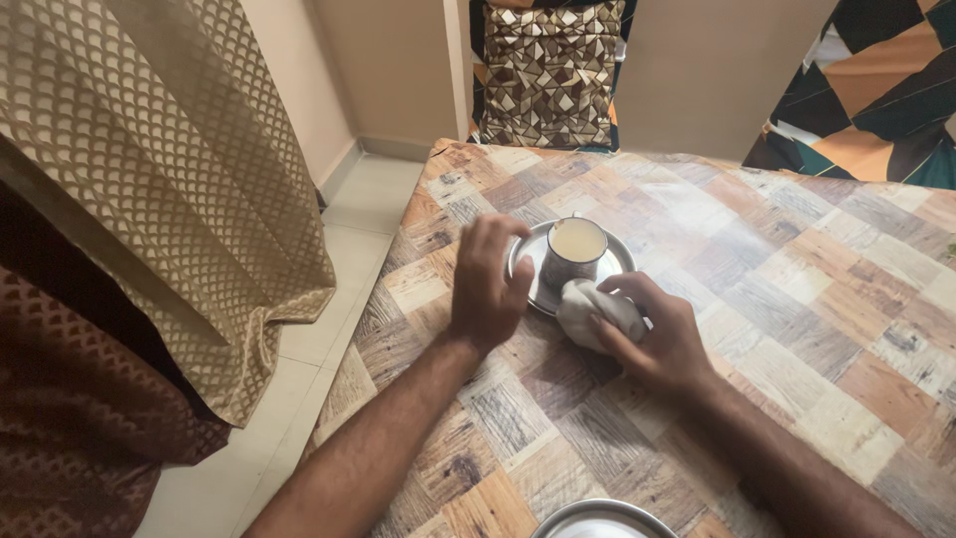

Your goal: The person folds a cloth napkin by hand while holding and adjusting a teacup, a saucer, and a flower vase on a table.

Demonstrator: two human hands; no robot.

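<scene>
Two hands: left (pixel 485 284) at saucer (pixel 528 284), right (pixel 652 334) gripping cloth (pixel 588 304).

Bare tabletop (pixel 797 299) right of the saucer (pixel 619 261); curtain (pixel 199 199) left, off-table.

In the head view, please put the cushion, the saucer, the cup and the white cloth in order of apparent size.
1. cushion
2. saucer
3. cup and white cloth: they look alike, so I do not rank them.

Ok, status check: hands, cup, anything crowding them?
Left hand on saucer rim. Right hand gripping white cloth against saucer. Cup upright, full of pale liquid. Second metal dish at near edge, apart.
</scene>
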